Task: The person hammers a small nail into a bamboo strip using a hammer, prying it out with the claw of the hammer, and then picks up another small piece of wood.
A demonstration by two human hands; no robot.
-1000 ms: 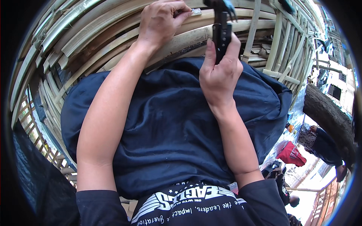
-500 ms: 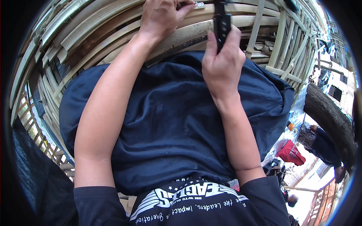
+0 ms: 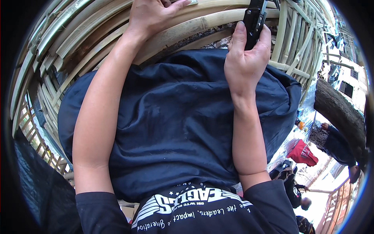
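Note:
My right hand (image 3: pixel 248 58) is closed round a black-handled tool (image 3: pixel 254 24) with bright rivets along its grip. The tool points away from me, and its far end runs out of the top of the picture. At the upper edge, my left hand (image 3: pixel 150 17) rests over the split bamboo strips (image 3: pixel 187 29), its fingers curled and the thumb reaching right. A small pale, shiny piece (image 3: pixel 193 2) lies by the thumb tip. The left fingertips are partly cut off, and what they hold is hidden. Dark blue cloth (image 3: pixel 175 113) spreads beneath both forearms.
Upright bamboo slats (image 3: pixel 296 43) form a frame at the right. Beyond it are a thick tree trunk (image 3: pixel 339 107), a red cloth bag (image 3: pixel 302 153) and a person in dark clothes (image 3: pixel 337 146). Bamboo lattice (image 3: pixel 37 130) and a dark sheet (image 3: pixel 37 179) are at the left.
My right hand has shifted right with the black-handled tool, which now shows more sharply. My left hand has moved a little left and up along the bamboo.

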